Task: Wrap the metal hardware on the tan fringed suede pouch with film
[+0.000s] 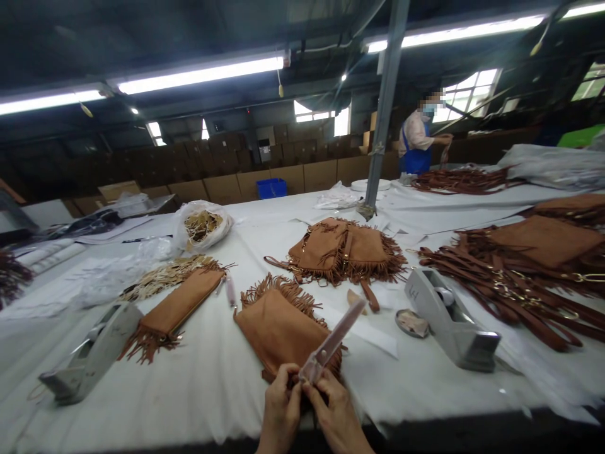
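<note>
left hand (278,410) and right hand (338,413) meet at the near edge, fingers closed, pinching the near end of a pale strip (333,340). it is held slanting up and far-right, seemingly to keep it clear of the tan fringed bag (278,328) on the white worktop (212,391).

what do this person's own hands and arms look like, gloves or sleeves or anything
Both are bare: the left hand and right hand wear no gloves, and no ring, watch or band shows. Only hands and wrists are in frame, at the bottom edge; no sleeve or cuff reaches them.
</note>
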`<state>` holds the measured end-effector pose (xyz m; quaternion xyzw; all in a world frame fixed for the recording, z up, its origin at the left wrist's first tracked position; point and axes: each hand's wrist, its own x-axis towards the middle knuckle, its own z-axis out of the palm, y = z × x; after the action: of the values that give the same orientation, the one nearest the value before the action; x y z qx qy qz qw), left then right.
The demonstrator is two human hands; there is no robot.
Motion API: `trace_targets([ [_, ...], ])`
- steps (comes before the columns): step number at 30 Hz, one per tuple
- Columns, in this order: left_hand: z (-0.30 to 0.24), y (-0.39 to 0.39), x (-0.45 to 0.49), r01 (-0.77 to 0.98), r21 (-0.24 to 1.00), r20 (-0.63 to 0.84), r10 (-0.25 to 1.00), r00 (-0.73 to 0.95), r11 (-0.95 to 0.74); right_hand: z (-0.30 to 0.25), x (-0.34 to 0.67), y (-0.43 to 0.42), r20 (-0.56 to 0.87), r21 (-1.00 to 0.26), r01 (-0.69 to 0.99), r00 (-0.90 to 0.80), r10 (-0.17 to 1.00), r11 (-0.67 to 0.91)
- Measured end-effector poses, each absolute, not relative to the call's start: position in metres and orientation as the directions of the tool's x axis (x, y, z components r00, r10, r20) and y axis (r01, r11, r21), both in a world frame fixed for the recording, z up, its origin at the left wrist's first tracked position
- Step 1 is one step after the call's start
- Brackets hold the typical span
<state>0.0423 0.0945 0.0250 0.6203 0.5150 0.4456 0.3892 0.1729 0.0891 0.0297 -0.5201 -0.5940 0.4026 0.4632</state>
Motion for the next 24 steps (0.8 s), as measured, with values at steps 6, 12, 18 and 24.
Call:
trace_targets([
  [6, 0.020, 0.098, 0.042, 0.008, 1.000, -0.009, 0.998, 0.065, 0.009, 0.019, 0.168, 0.092, 0.107, -0.881, 0.458, -0.061, 0.992, 0.123],
  [12, 0.018, 0.112, 0.042, 0.048, 0.993, -0.105, 0.994, 0.031, 0.104, 0.007, 0.172, 0.092, 0.142, -0.829, 0.522, -0.148, 0.979, 0.199],
  [18, 0.018, 0.110, 0.041, -0.054, 0.979, -0.190, 0.973, 0.131, 0.199, 0.013, 0.175, 0.089, 0.181, -0.840, 0.493, -0.138, 0.974, 0.226],
  [24, 0.012, 0.105, 0.045, 0.019, 0.987, -0.162, 0.985, 0.056, 0.161, 0.026, 0.182, 0.088, 0.093, -0.931, 0.347, -0.087, 0.992, 0.117],
])
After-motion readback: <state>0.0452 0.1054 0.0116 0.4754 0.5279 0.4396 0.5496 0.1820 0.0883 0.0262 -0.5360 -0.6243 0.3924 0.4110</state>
